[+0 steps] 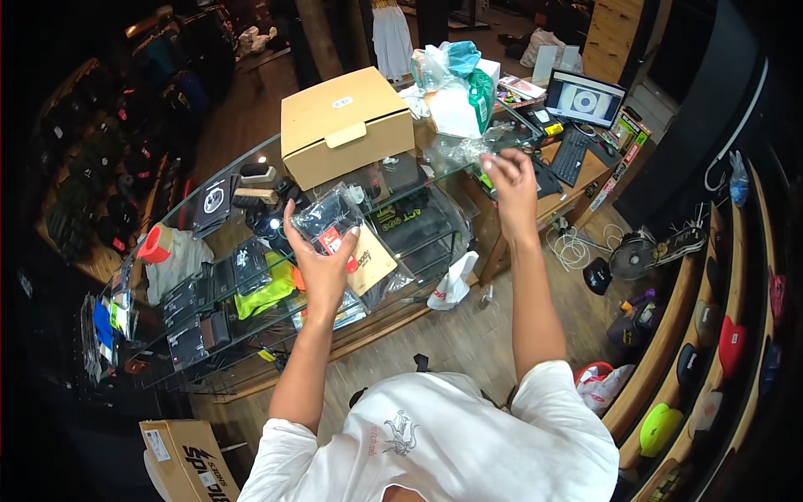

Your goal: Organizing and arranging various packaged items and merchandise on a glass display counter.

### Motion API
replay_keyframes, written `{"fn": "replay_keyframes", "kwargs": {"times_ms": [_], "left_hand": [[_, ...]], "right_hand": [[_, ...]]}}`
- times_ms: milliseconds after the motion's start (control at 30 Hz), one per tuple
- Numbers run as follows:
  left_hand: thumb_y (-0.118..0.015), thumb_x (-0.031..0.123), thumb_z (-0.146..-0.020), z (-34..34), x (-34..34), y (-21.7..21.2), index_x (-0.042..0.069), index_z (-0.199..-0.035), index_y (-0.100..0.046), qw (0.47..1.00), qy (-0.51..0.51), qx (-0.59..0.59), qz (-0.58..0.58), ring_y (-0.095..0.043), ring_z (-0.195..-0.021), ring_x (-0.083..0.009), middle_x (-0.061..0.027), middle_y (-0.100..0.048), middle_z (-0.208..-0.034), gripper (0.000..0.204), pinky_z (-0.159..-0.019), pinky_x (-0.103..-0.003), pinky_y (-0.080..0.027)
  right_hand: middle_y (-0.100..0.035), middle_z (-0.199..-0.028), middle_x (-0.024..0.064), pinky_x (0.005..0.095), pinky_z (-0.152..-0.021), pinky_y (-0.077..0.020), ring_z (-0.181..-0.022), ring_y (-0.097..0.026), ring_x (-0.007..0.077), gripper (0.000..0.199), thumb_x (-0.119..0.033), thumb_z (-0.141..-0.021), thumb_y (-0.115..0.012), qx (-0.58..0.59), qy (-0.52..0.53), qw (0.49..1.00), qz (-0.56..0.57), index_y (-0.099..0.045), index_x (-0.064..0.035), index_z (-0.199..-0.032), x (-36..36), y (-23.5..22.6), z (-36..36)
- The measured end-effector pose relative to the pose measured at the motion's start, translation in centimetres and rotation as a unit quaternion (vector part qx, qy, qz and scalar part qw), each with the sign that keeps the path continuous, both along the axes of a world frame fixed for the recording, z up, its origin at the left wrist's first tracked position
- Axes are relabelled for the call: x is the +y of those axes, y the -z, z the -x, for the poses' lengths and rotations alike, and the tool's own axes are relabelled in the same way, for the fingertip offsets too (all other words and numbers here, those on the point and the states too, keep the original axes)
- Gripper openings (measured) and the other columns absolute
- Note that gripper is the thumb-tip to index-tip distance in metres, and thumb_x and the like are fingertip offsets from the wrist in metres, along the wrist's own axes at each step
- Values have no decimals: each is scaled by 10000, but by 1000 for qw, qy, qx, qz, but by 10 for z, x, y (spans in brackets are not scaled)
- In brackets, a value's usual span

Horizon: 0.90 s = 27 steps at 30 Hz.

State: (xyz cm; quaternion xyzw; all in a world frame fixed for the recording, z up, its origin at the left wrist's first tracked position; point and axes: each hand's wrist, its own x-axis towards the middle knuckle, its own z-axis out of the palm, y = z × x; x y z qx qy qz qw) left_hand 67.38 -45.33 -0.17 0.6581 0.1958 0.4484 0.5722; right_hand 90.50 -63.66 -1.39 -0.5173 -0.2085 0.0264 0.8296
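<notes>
**A:** ok so what's each hand up to here?

**B:** left hand is up over the glass counter, roughly above the middle of its near edge. It's wrapped around a clear plastic packet with something dark inside and a red tag. Thumb on one side, fingers curled round the other, so a proper hold, not just resting on it. Just behind the hand there's a brown flat envelope-looking piece, can't tell if the hand has that too or if it's only lying under it.

**A:** and the right one?

**B:** right hand is raised near the counter's right end, fingers loosely bent and pinching at a bit of crinkly clear plastic film. Half open I'd say, no fist. How firm the pinch is, can't really tell, the film is see-through and it's a bit blurry there.

**A:** what's around them?

**B:** closed cardboard box sits on the counter's far side, between the two hands and further back. Right of it, a heap of plastic bags at the far right corner. Past that end is a desk with a lit laptop. Under the glass, dark packaged goods and something neon yellow.
</notes>
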Motion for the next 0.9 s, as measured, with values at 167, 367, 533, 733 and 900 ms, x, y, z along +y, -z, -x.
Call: {"fn": "replay_keyframes", "kwargs": {"times_ms": [167, 367, 533, 733, 900], "left_hand": [[-765, -47, -824, -7, 0, 4, 114, -1565, -184, 996, 50, 9, 68, -623, -1105, -210, -160, -544, -1293, 955, -955, -347, -534], [-736, -93, -831, 16, 14, -1, 125, -1574, -159, 996, 29, -7, 89, -642, -1069, -211, -168, -561, -1275, 965, -940, -345, -561], [-784, -79, -804, 46, 34, 4, 130, -1574, -111, 991, 54, -29, 122, -632, -1114, -231, -176, -531, -1309, 1043, -945, -367, -562], [-603, -1, -982, 121, 64, 2, 133, -1598, -135, 957, 88, -104, 255, -573, -1216, -213, -156, -474, -1411, 785, -1047, -396, -495], [-626, 59, -1009, 194, 108, 15, -3, -1355, -440, 947, 109, -136, 269, -648, -1119, -180, -123, -642, -1232, 397, -1019, -363, -515]], "right_hand": [[-743, -1037, 83, 264, -787, -502, -832, -617, 95, 350, -65, -877, -758, -99, 155, 970, 160, -545, -22, -1152, 29, 59, -103], [-615, -1142, 121, 382, -872, -507, -1017, -605, 257, 513, -133, -753, -849, -62, 262, 927, 263, -594, -59, -1191, 56, 66, -103], [-619, -1024, 26, 275, -760, -425, -911, -570, 146, 516, -163, -878, -771, 181, 34, 983, 13, -527, -89, -1326, 26, 89, -122], [-587, -1036, 16, 288, -766, -457, -930, -540, 126, 307, -202, -980, -657, 121, 113, 986, -36, -561, -90, -1250, 27, 79, -27], [-667, -1129, 71, 300, -913, -508, -1033, -636, 159, 463, -190, -927, -729, -143, -224, 958, 109, -562, -45, -1334, 125, 10, 191]]}}
